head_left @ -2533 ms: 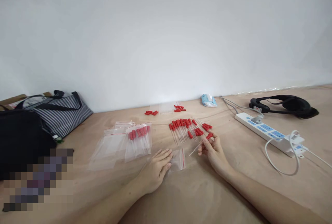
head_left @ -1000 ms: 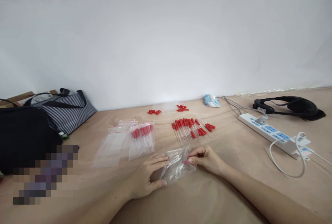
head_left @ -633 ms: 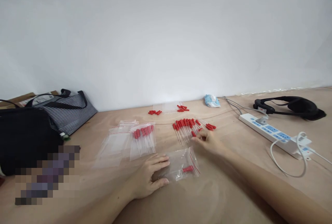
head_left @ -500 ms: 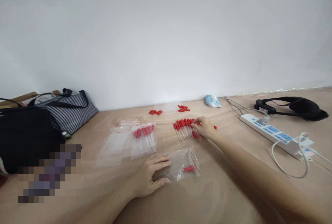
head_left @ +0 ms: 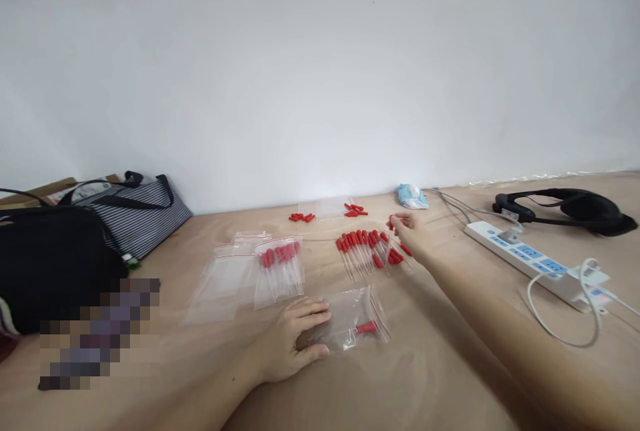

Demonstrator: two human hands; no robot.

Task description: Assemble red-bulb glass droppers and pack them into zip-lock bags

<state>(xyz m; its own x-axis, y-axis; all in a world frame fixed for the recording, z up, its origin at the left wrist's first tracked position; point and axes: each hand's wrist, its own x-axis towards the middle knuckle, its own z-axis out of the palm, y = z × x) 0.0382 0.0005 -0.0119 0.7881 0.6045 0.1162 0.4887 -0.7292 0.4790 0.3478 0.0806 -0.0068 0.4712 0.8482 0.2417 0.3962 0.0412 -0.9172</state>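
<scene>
My left hand (head_left: 293,341) lies with fingers stretched and thumb apart over the end of a clear zip bag (head_left: 345,311). Inside that bag is a dropper (head_left: 366,328) with a red bulb. Pinched in my right hand (head_left: 413,234) is another dropper (head_left: 391,226), held by its red bulb above the table, its thin clear stem hanging down. Just below and left of this hand, a row of red-bulbed droppers (head_left: 357,248) is spread on the table, with several more lying crosswise at its right end.
Left of centre, a zip bag (head_left: 280,278) filled with droppers overlaps other flat clear bags (head_left: 215,284). Loose red bulbs (head_left: 303,217) lie near the wall. A power strip (head_left: 530,261), black headset (head_left: 565,208) and blue packet (head_left: 413,196) are on the right; bags (head_left: 140,214) stand left.
My right hand has lifted a dropper out of the row and moved up and slightly right with it. My left hand stays on the zip bag.
</scene>
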